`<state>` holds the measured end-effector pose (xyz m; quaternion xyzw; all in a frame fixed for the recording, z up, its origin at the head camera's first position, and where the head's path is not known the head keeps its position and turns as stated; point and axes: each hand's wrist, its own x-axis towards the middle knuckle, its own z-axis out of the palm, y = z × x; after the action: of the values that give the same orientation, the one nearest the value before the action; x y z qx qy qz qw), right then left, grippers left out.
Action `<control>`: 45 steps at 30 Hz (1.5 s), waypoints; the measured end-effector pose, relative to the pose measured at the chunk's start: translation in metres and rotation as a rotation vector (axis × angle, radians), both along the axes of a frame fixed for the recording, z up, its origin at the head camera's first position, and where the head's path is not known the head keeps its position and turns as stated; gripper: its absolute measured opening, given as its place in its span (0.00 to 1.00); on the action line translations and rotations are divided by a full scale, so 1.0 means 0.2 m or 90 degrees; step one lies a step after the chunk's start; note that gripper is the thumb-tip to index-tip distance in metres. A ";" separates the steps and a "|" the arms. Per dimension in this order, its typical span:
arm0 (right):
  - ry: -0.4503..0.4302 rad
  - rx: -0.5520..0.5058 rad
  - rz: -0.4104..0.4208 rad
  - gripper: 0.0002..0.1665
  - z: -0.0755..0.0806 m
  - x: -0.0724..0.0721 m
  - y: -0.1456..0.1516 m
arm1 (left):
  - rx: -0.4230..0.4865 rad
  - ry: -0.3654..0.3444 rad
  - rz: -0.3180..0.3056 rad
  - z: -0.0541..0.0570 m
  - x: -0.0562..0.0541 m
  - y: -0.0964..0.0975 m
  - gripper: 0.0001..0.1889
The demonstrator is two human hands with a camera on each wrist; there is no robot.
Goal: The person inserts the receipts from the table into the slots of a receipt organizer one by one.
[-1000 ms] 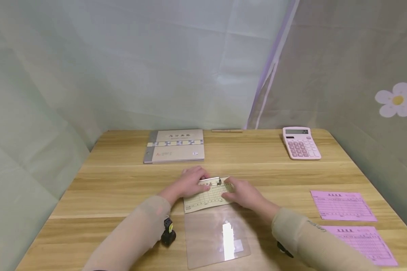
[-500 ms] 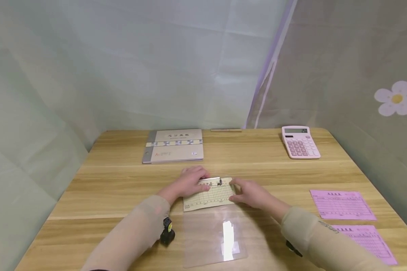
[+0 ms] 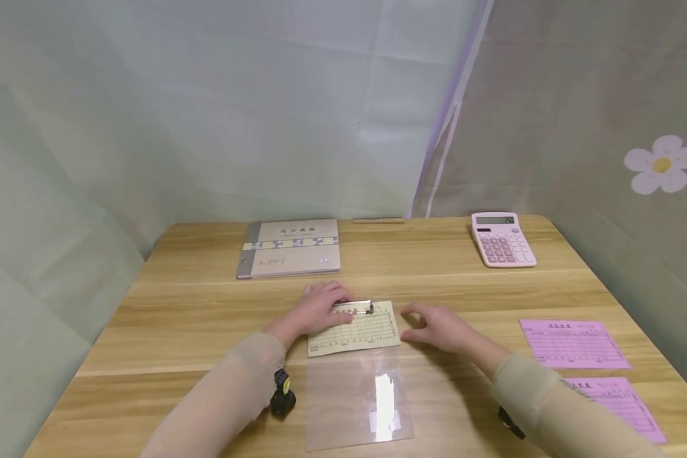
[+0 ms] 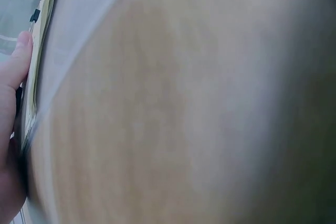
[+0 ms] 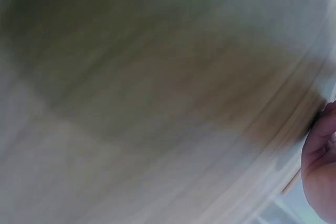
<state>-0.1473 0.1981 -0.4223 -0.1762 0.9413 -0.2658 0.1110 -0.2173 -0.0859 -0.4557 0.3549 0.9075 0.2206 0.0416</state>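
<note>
A transparent clipboard (image 3: 343, 401) lies on the wooden table, with a metal clip (image 3: 360, 307) at its far end. Under the clip is a pale yellow printed form (image 3: 355, 337), covering the board's upper part. My left hand (image 3: 317, 310) holds the clip end, its thumb lying over the form and its fingers at the far edge. In the left wrist view, the thumb (image 4: 20, 59) rests against the form's edge. Just right of the form, my right hand (image 3: 443, 329) is apart from it, thumb and index finger spread with nothing between them.
A ledger book (image 3: 291, 248) sits at the back left, beside a thin pen (image 3: 378, 221). The pink calculator (image 3: 502, 240) stands at the back right. Two pink printed slips, an upper one (image 3: 572, 343) and a lower one (image 3: 621, 404), lie along the right side.
My right hand has let go of the yellow form's right edge and moved away to the right. The left hand stays at the clip.
</note>
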 end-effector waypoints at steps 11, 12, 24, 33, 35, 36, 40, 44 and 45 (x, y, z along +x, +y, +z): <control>-0.019 -0.082 0.007 0.29 0.04 -0.02 0.24 | 0.037 -0.006 0.003 0.00 0.00 0.00 0.22; -0.016 -0.083 0.003 0.30 0.04 -0.02 0.26 | 0.041 -0.006 0.002 0.00 0.00 0.00 0.22; 0.014 -0.058 -0.011 0.31 0.08 -0.04 0.48 | 0.040 -0.026 0.006 0.01 -0.01 -0.01 0.24; 0.025 -0.039 -0.064 0.32 0.13 -0.01 0.71 | 0.015 -0.051 0.015 0.00 -0.01 -0.01 0.25; 0.014 -0.032 -0.085 0.33 0.15 0.00 0.76 | 0.015 -0.051 0.019 0.00 -0.01 -0.01 0.24; 0.009 -0.027 -0.097 0.34 0.15 0.00 0.78 | 0.015 -0.051 0.021 0.01 -0.01 -0.01 0.24; -0.005 -0.011 -0.137 0.35 0.18 0.02 0.88 | 0.010 -0.052 0.024 0.02 -0.01 0.00 0.24; -0.005 0.016 -0.156 0.36 0.21 0.04 0.97 | 0.007 -0.055 0.020 0.03 0.00 0.00 0.24; -0.003 0.023 -0.157 0.36 0.22 0.04 0.99 | 0.009 -0.057 0.019 0.03 0.00 0.00 0.24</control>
<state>-0.1389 0.3960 -0.3789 -0.0566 0.9601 -0.2608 0.0831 -0.2173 -0.0857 -0.4494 0.3316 0.9083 0.2434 0.0763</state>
